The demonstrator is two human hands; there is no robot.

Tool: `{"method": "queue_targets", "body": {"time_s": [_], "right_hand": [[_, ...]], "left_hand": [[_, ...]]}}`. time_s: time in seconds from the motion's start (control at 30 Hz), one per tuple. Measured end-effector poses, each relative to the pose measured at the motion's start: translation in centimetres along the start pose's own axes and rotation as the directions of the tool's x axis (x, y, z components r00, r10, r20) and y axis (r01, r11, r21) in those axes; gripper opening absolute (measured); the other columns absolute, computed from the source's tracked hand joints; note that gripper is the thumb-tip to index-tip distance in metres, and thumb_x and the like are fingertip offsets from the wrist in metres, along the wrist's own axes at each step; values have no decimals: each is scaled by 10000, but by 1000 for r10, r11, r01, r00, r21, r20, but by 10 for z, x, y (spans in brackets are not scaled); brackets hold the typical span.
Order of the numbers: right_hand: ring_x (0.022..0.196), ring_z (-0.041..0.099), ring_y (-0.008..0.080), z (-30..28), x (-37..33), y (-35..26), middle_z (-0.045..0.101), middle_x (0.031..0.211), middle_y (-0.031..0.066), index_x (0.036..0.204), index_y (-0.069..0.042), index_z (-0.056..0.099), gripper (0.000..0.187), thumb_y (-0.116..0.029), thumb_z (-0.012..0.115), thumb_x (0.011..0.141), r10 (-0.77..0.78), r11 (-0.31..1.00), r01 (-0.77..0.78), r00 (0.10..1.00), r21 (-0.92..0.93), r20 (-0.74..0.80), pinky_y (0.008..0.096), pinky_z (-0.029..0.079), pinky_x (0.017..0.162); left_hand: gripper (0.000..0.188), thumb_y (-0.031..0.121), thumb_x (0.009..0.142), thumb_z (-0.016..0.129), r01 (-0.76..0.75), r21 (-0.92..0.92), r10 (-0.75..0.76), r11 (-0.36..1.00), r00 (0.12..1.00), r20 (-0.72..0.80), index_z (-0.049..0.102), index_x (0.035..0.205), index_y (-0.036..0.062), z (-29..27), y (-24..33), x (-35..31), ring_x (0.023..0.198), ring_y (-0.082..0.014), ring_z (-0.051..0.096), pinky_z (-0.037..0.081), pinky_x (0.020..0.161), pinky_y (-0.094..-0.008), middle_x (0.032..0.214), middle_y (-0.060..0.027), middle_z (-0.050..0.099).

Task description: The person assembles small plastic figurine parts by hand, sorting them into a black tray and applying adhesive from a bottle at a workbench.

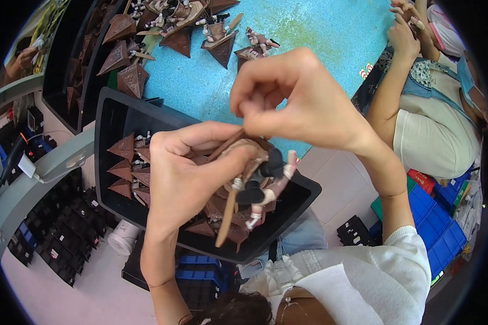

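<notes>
My left hand [176, 181] is closed around a small toy figurine [253, 196], held over a black plastic tray [104, 162]. The figurine has pale pink limbs, black parts, a brown pointed base and a tan paddle-like piece [227, 216] hanging down. Just above it, my right hand [314, 100] is curled with thumb and fingers pinched together close to the brown base. Whatever sits in that pinch is hidden. Inside the tray lie several similar brown pointed pieces [122, 169] with small figures, partly covered by my left hand.
Beyond the tray stretches a speckled blue tabletop [200, 89], with several more brown figurines [220, 46] along its far left. At right sits another person, their hand [402, 40] over the table. Blue crates [425, 216], a white bucket [123, 238] and stacked black bins [65, 244] stand below.
</notes>
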State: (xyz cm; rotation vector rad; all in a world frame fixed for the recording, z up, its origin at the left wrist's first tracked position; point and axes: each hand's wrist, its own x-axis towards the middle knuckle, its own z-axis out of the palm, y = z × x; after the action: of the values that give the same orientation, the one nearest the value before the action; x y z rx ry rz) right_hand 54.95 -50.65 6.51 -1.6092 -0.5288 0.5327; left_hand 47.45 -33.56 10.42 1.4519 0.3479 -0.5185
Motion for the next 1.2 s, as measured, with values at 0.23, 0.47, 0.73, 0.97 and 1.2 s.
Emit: {"method": "queue_targets", "body": {"time_s": [0.23, 0.47, 0.73, 0.97, 1.2], "right_hand": [[627, 557, 52, -15, -16, -5, 608, 663, 15, 769, 9, 664, 129, -40, 545, 777, 214, 904, -191, 977, 383, -17, 217, 444, 542], [630, 616, 153, 0, -8, -10, 621, 719, 71, 780, 28, 666, 63, 38, 674, 718, -222, 975, 222, 967, 14, 122, 250, 501, 563], [610, 639, 198, -7, -5, -9, 635, 713, 92, 771, 35, 668, 66, 42, 683, 708, -234, 962, 265, 927, -68, 293, 268, 535, 531], [613, 635, 173, 4, -11, -7, 639, 716, 91, 771, 41, 665, 57, 46, 660, 714, -169, 979, 192, 953, -67, 253, 255, 535, 523], [604, 622, 116, 1, -19, -5, 661, 662, 84, 759, 38, 688, 117, -66, 660, 713, 77, 985, -98, 985, 138, 154, 245, 506, 575]], "left_hand": [[229, -92, 791, 672, -72, -16, 72, 997, 997, -31, 669, 1019, -106, -6, -2, -7, 825, -133, 673, 549, 757, -236, 883, -125, 704], [193, -75, 791, 663, -29, 100, 29, 995, 1000, 1, 685, 982, -96, -4, 5, -14, 766, -92, 648, 529, 681, -210, 845, -102, 708], [138, -18, 787, 669, 119, 150, -124, 981, 992, 21, 698, 902, -88, -1, 6, -12, 695, -48, 618, 494, 618, -183, 763, -71, 706], [130, -20, 783, 670, 114, 83, -115, 990, 993, 7, 699, 891, -87, 0, -3, -16, 681, -37, 603, 477, 592, -177, 755, -64, 701], [144, -21, 769, 681, 74, 143, -72, 987, 997, -21, 702, 899, -80, 3, -3, -17, 685, -38, 598, 479, 593, -179, 750, -53, 693]]}}
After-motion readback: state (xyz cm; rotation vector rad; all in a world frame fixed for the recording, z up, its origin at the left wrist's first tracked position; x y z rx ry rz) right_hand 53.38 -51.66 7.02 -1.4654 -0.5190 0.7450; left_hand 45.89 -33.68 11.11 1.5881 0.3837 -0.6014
